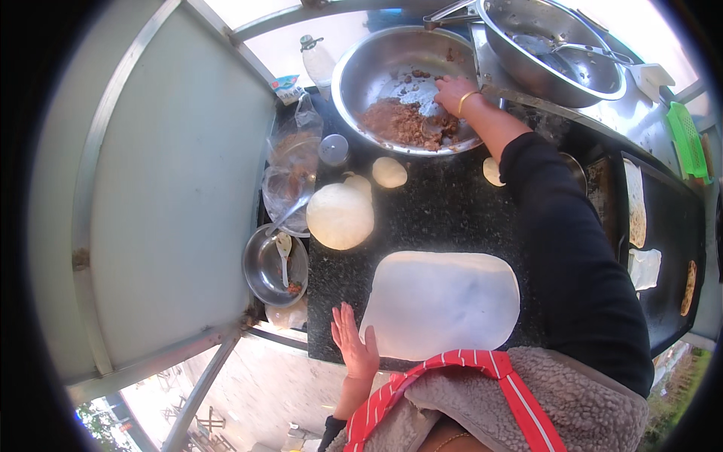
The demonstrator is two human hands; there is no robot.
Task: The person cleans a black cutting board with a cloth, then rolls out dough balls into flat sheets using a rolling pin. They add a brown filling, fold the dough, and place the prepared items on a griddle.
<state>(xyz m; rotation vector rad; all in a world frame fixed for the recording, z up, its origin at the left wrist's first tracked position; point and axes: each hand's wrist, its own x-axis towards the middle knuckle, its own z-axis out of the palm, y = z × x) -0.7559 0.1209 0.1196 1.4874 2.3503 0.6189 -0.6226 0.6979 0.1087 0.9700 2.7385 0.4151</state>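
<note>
A large steel bowl (361,62) stands at the far side of the counter with brown minced filling (395,124) inside. My right hand (454,96), with a yellow bangle at the wrist, reaches over the bowl's right part, above a spoon (432,127) lying in the filling; whether the fingers hold anything is hidden. Near me a sheet of rolled dough (443,305) lies flat on the black counter. Beside its left edge is my left hand (356,344), fingers extended, holding nothing. Round pieces of dough (340,216) rest beyond the sheet.
At left are a small steel bowl (251,271) with a white spoon (283,254), plastic bags (291,152) and a lidded jar (334,150). A second large bowl (502,62) stands on the upper right ledge. On the right, a black griddle (669,226) holds flatbreads (635,203).
</note>
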